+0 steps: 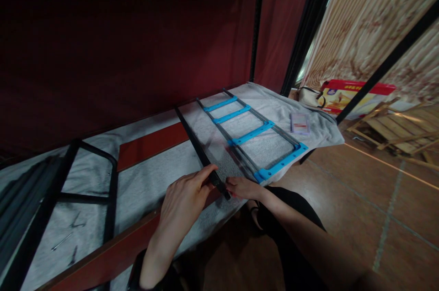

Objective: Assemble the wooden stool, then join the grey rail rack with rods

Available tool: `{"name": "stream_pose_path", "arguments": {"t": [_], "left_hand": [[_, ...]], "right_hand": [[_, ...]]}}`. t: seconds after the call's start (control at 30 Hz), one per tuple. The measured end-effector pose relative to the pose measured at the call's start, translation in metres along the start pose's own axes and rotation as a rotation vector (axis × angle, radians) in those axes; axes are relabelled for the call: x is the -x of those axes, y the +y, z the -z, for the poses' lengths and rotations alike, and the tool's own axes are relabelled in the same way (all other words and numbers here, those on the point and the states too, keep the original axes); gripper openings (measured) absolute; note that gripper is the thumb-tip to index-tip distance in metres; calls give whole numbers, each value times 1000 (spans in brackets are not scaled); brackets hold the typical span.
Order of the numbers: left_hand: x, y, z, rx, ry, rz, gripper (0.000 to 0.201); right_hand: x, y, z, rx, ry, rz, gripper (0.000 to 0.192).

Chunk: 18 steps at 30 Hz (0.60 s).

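Observation:
A long black bar (197, 144) lies slanted across the grey cloth (147, 176) on a low platform. My left hand (185, 199) grips its near end from the left. My right hand (242, 186) pinches the same end from the right, fingertips at the bar's tip. Just beyond lies a ladder-like frame (252, 133) of dark rails joined by blue plastic crosspieces, with its near blue corner beside my right hand.
A black metal frame (109, 176) lies at left on the cloth. Dark red fabric walls with black poles (255, 21) stand behind. A small packet (300, 123) lies on the cloth's right end. A red and yellow box (350, 94) and wooden slats (401, 131) sit on the tiled floor.

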State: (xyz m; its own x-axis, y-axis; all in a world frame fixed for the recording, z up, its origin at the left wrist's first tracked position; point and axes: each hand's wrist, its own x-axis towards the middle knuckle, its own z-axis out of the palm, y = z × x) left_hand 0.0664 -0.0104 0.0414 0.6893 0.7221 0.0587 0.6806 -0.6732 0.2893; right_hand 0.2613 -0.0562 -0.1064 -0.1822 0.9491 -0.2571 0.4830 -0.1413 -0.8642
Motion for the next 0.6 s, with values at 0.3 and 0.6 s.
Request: {"name": "stream_pose_path", "arguments": {"t": [0.3, 0.6], "left_hand": [[0, 0, -2, -14, 1, -12, 48], [1, 1, -3, -5, 3, -20, 49]], "right_hand": [[2, -5, 3, -140, -47, -183, 13], [8, -15, 6, -157, -52, -208, 15]]}}
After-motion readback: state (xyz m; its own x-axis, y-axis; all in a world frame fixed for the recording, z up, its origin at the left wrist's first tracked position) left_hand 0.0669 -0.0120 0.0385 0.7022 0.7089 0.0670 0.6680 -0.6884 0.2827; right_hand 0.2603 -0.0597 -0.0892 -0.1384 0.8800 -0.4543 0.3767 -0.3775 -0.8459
